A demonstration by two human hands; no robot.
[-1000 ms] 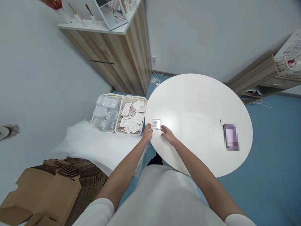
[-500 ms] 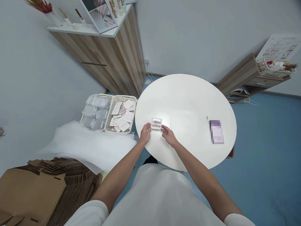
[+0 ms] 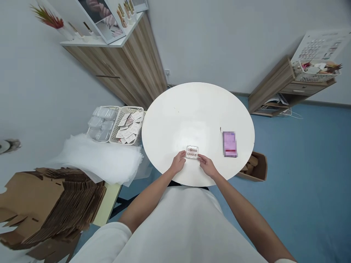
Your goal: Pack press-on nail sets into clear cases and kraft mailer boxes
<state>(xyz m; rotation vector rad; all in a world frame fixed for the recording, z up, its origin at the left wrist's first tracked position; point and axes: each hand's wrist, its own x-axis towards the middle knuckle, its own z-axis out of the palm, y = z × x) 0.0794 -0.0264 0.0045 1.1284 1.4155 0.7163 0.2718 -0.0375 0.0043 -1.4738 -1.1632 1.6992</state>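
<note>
A small clear plastic box (image 3: 192,152) with several pinkish pieces in two rows is held between my two hands over the white round table (image 3: 197,98), near its front edge. My left hand (image 3: 178,163) grips the left side with its fingers. On the opposite side, the fingertips of my right hand (image 3: 207,166) close on the right edge. Whether the box rests on the tabletop or is slightly raised, I cannot tell. A purple phone-shaped item (image 3: 229,144), blurred out, lies to the right on the table.
At the left stand a basket of clear plastic boxes (image 3: 102,122) and a basket of white cards (image 3: 128,126). White sheets (image 3: 101,157) and stacked flat cardboard (image 3: 68,204) lie closer. A cardboard box (image 3: 259,168) sits on the floor at right. Wooden cabinets (image 3: 142,54) stand behind.
The whole view has shifted with my head. Relative to the table, both hands and the plastic box have moved right and closer to me. The grip looks the same.
</note>
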